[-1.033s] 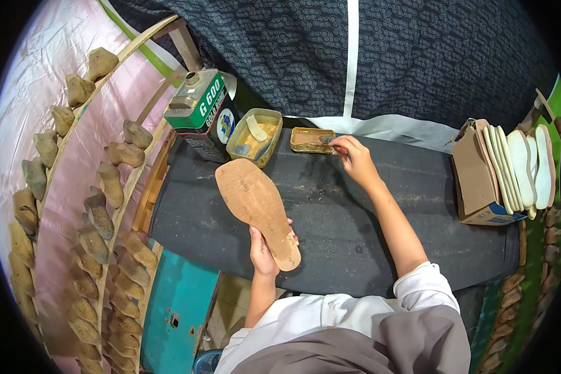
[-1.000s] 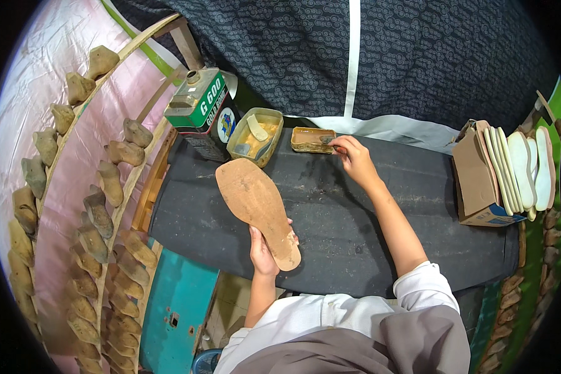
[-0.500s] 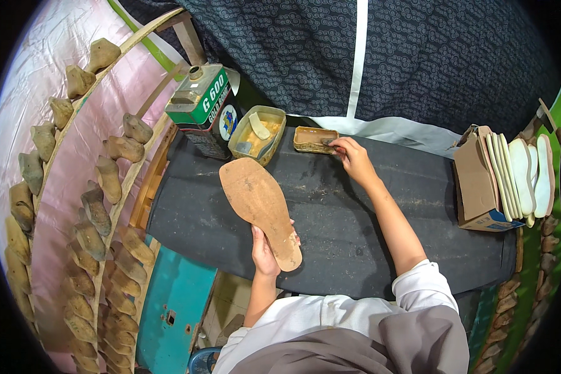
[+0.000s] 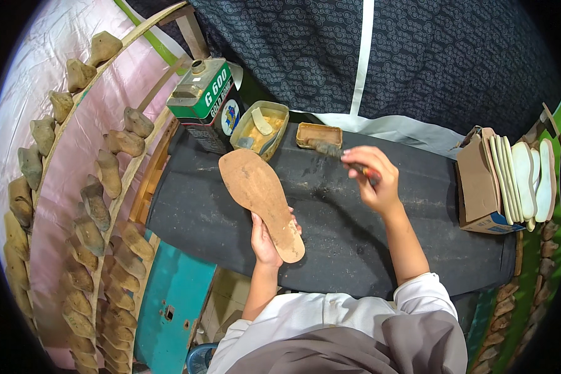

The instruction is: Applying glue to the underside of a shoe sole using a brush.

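Tan sole [image 4: 255, 193] | narrow part in left grip [image 4: 267, 242] | brush [image 4: 328, 149] in right grip [image 4: 378, 179]

The sole [image 4: 258, 199] hides part of the left hand [image 4: 265, 244] from me. Near seven o'clock, the lower edge cuts off a blue object [image 4: 197, 358].

Large white letters and digits [image 4: 217, 88] stand on the green upper band of the rectangular metal can [image 4: 199, 109], with a second pale line beneath. Beside smaller print sits a round, pictured label [image 4: 230, 116]. The cardboard box [image 4: 478, 181] carries illegible blue-and-white print.
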A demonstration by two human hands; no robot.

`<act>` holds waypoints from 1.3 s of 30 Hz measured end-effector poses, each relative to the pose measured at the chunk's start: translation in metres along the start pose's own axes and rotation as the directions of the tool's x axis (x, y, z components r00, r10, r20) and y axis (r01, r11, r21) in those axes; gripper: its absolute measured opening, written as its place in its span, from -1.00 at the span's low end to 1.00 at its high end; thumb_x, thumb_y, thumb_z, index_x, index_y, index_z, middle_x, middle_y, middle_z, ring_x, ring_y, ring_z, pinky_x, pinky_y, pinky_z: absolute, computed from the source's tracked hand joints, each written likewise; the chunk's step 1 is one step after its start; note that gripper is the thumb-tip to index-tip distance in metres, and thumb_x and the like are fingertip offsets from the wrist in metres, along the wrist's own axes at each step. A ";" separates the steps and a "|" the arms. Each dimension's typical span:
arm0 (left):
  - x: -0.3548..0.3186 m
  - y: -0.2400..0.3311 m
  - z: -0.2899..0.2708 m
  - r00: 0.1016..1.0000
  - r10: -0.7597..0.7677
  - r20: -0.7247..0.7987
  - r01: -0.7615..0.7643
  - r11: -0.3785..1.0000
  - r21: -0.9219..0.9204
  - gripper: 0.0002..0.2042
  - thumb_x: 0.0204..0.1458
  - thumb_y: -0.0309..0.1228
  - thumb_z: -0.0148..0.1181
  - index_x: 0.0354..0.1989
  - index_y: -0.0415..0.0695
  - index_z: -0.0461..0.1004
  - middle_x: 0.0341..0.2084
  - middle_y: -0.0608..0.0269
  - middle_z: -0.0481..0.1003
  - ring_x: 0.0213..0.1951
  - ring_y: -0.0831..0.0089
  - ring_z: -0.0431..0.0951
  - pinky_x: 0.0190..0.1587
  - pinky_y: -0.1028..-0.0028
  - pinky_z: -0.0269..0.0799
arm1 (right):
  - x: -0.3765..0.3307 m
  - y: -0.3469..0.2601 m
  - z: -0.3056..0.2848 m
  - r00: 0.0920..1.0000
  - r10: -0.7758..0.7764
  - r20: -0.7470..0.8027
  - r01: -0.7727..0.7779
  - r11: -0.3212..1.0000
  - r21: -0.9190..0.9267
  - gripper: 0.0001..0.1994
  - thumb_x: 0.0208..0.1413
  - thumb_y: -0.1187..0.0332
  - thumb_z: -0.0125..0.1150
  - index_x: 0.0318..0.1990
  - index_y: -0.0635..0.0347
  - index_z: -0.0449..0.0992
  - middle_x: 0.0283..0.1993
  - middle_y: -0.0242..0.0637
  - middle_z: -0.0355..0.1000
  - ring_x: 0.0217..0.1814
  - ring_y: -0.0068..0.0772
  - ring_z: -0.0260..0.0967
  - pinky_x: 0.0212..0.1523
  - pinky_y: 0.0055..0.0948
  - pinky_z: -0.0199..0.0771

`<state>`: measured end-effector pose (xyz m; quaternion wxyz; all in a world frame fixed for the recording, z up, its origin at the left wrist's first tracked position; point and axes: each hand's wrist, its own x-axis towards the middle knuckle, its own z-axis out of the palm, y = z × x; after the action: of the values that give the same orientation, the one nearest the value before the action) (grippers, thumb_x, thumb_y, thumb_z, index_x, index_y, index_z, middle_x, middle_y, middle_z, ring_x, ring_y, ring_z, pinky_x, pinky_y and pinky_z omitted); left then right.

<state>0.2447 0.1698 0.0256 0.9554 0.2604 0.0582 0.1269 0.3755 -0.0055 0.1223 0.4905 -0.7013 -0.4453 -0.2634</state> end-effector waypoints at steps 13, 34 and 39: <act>0.006 -0.004 0.020 1.000 0.017 0.001 -0.017 0.997 0.080 -0.50 0.20 -0.02 -0.46 0.05 -0.15 0.21 -0.23 0.05 0.42 -0.25 0.27 0.47 -0.29 0.26 0.44 | -0.021 -0.066 -0.002 0.972 -0.045 0.230 -0.032 0.947 0.320 -0.68 -0.29 0.57 0.33 -0.24 0.24 0.52 -0.26 -0.18 0.46 -0.23 -0.26 0.46 -0.23 -0.43 0.48; 0.003 0.000 0.035 0.990 -0.013 0.143 0.020 0.998 -0.052 -0.44 0.17 0.04 -0.46 0.02 -0.20 0.21 -0.21 0.05 0.37 -0.28 0.27 0.45 -0.31 0.24 0.44 | -0.039 -0.074 -0.011 0.930 -0.287 0.231 0.186 0.907 0.377 -0.73 -0.23 0.49 0.31 -0.27 0.28 0.51 -0.24 -0.20 0.44 -0.36 -0.28 0.46 -0.38 -0.44 0.49; 0.001 0.000 0.036 0.966 -0.013 0.260 0.044 0.993 -0.112 -0.43 0.17 0.05 -0.45 0.04 -0.21 0.20 -0.18 0.04 0.35 -0.23 0.26 0.42 -0.28 0.21 0.39 | -0.043 -0.076 -0.012 0.913 -0.329 0.241 0.214 0.889 0.404 -0.75 -0.22 0.50 0.31 -0.29 0.29 0.52 -0.23 -0.19 0.44 -0.35 -0.26 0.46 -0.38 -0.43 0.49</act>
<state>0.2518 0.1528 0.0564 0.9701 0.2175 -0.0707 0.0812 0.2890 -0.0227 0.1266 0.4970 -0.5583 -0.6513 -0.1311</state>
